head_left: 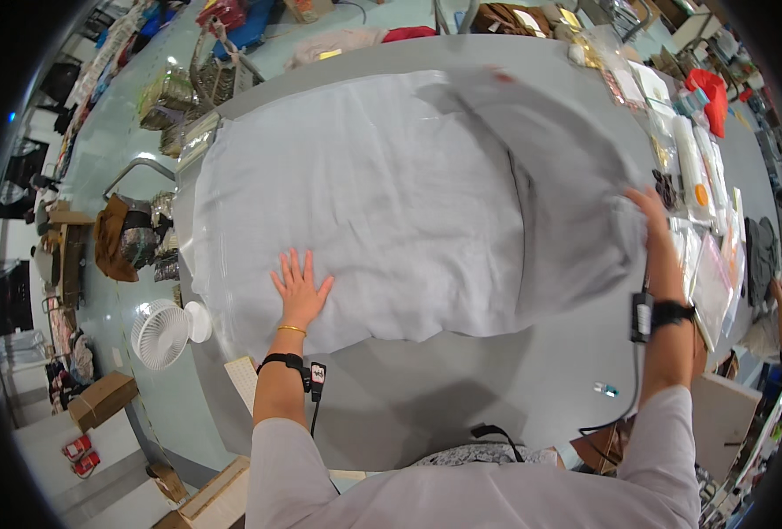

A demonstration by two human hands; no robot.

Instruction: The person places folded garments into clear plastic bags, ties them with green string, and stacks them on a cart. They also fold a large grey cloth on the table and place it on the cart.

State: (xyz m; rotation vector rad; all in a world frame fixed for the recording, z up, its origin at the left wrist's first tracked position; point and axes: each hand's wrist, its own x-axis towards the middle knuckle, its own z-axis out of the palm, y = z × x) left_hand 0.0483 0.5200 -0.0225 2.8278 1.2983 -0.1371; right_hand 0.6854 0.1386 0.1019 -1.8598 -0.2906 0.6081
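I take this for a garment or textile workroom rather than a home. A big grey work table (426, 397) fills the middle of the frame, with pale cloth (364, 194) spread over it. Clear plastic packaging bags (704, 264) crowd its right edge. At upper left I see bundles of fabric (175, 97) on the floor, at lower left cardboard boxes (100, 398) and a small white fan (163, 332).

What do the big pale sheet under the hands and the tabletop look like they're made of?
The sheet looks like thin woven cloth, pale grey-white and matte: it drapes, wrinkles softly and folds over where the right hand lifts its edge, while the left hand presses it flat. The table looks like a hard, smooth grey surface, perhaps laminate, with a faint sheen; the exact material is unclear.
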